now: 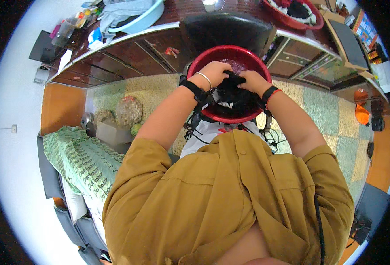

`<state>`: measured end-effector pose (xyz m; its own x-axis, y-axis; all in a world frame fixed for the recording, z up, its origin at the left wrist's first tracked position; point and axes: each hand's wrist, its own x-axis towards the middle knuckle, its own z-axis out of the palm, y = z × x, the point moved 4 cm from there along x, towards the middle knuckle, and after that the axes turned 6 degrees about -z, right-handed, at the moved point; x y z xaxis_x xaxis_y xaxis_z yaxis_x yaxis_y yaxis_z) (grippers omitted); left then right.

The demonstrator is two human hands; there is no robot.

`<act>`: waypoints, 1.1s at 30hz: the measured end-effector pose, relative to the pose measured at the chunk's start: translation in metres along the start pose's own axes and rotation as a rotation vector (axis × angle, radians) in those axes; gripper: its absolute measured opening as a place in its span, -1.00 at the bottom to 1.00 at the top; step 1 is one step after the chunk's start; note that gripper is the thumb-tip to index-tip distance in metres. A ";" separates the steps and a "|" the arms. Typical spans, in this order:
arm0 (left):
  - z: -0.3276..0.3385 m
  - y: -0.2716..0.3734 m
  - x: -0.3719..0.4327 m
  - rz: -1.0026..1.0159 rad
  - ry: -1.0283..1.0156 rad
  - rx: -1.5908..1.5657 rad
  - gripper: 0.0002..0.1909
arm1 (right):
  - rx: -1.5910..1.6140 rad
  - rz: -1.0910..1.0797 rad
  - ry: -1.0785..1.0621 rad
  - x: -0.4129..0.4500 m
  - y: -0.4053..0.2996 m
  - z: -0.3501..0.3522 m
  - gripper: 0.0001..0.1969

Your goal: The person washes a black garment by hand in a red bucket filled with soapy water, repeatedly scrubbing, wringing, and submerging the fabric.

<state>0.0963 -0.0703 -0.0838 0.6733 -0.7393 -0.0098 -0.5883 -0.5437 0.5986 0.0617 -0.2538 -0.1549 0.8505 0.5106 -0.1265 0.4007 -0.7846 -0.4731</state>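
Note:
A red plastic basin (228, 49) stands before me with water (237, 67) in it. Inside lies a dark wet cloth (234, 91), black with white patches near its lower edge. My left hand (216, 73) grips the cloth's upper left part, its thumb and fingers closed on the fabric. On the other side, my right hand (253, 82) pinches the upper right part of the same cloth. Both wrists carry black straps. The cloth's underside and most of the basin floor are hidden.
A black chair (228, 29) backs the basin. On the dark table, a light blue basin (138, 25) with grey cloth stands left, another red basin (294, 15) with dark and white cloth right. Cables (273, 139) hang beside my lap. A cardboard box (112, 132) sits left on the tiled floor.

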 end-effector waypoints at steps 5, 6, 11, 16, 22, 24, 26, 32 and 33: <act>-0.015 -0.042 -0.019 -0.275 0.291 -0.178 -0.65 | 0.455 0.181 0.335 -0.014 0.000 -0.024 -0.64; -0.013 -0.046 -0.022 -0.377 0.306 -0.345 -0.59 | 0.440 0.244 0.321 -0.017 0.002 -0.028 -0.52; 0.002 -0.042 -0.020 -0.429 0.255 -0.498 -0.40 | 0.796 0.279 0.322 -0.022 -0.002 -0.031 -0.59; 0.038 -0.034 0.004 -0.663 0.370 -0.851 -0.33 | 1.061 0.225 0.664 0.003 -0.051 -0.040 -0.72; 0.048 -0.002 0.024 -0.847 0.423 -0.742 -0.27 | 0.802 0.428 0.811 0.024 -0.058 -0.025 -0.53; 0.061 0.023 0.031 -0.835 0.389 -0.923 -0.35 | 0.719 0.529 0.859 0.013 -0.025 -0.030 -0.51; 0.066 0.023 0.025 -0.807 0.388 -0.915 -0.44 | 0.709 0.507 0.843 0.012 -0.027 -0.032 -0.51; 0.044 -0.011 0.003 -0.660 0.338 -0.477 -0.47 | 0.625 0.339 0.631 0.020 -0.082 -0.035 -0.50; 0.044 -0.010 0.004 -0.629 0.337 -0.349 -0.46 | 0.603 0.306 0.667 0.021 -0.069 -0.035 -0.48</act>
<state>0.0844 -0.0855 -0.1252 0.9648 -0.1447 -0.2197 0.0840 -0.6221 0.7784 0.0639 -0.2011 -0.0945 0.9833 -0.1394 0.1168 0.0438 -0.4421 -0.8959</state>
